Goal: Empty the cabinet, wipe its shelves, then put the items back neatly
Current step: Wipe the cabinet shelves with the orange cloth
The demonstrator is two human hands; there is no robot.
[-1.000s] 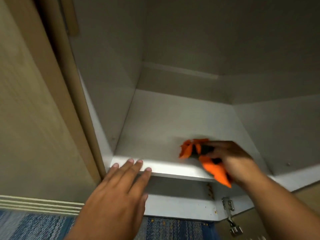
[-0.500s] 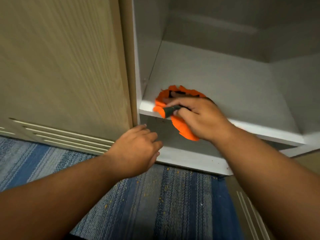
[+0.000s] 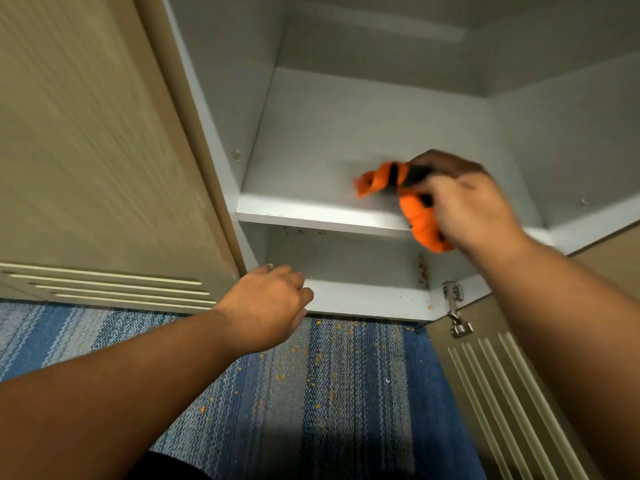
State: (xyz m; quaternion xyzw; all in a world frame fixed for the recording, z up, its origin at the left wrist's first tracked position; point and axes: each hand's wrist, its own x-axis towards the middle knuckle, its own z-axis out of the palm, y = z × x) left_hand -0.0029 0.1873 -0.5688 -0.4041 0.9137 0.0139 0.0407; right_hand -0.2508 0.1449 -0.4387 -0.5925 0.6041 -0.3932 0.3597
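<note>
The white cabinet stands with nothing on its shelf (image 3: 322, 211). My right hand (image 3: 474, 206) grips an orange and black cloth (image 3: 414, 206) at the shelf's front edge, right of its middle; part of the cloth hangs over the edge. My left hand (image 3: 266, 306) hovers with loosely curled fingers in front of the cabinet's bottom board (image 3: 367, 299), holding nothing. Orange crumbs lie in the lower compartment's right corner (image 3: 422, 270).
A closed wood-grain door (image 3: 97, 150) with slats stands to the left. At the right the open door (image 3: 512, 393) hangs on a metal hinge (image 3: 455, 306). Blue striped carpet (image 3: 311, 393) strewn with orange crumbs covers the floor below.
My right hand has swept the cloth from the shelf's left front corner toward the right. My left hand stays low by the bottom board. The view has tilted up a little.
</note>
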